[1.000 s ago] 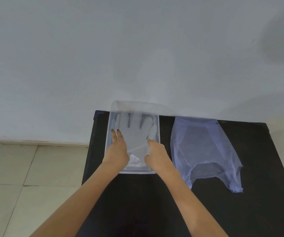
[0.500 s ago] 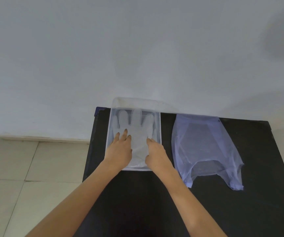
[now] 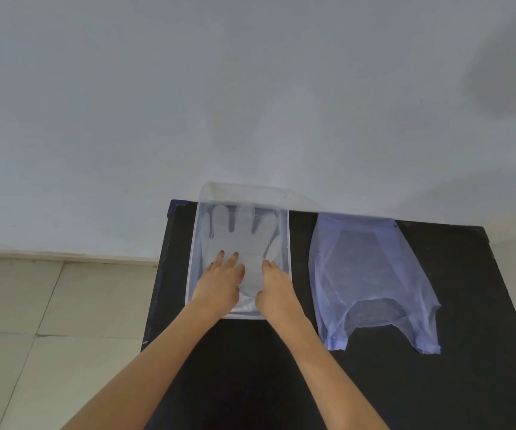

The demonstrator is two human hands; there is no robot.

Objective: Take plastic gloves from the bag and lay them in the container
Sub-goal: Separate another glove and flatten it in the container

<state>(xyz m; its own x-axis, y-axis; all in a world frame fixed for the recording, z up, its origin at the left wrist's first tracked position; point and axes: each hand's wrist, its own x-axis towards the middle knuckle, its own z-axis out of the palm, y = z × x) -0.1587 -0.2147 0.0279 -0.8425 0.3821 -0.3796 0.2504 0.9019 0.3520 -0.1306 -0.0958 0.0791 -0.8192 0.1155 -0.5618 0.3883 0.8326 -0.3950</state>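
Both hands have slid further up the glove (image 3: pixel 244 240) since a second ago.
Left hand (image 3: pixel 221 282) and right hand (image 3: pixel 277 285) press flat, fingers spread, gripping nothing, in the container (image 3: pixel 194 243); bag (image 3: pixel 371 274) lies beside.

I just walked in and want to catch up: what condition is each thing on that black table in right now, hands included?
Plastic glove: spread flat inside the container, fingers pointing at the wall.
Container: open-topped, holding the glove.
Bag: lying flat on the table, right of the container, untouched.
Left hand: open, pressing on the glove.
Right hand: resting on the glove; grip unclear.
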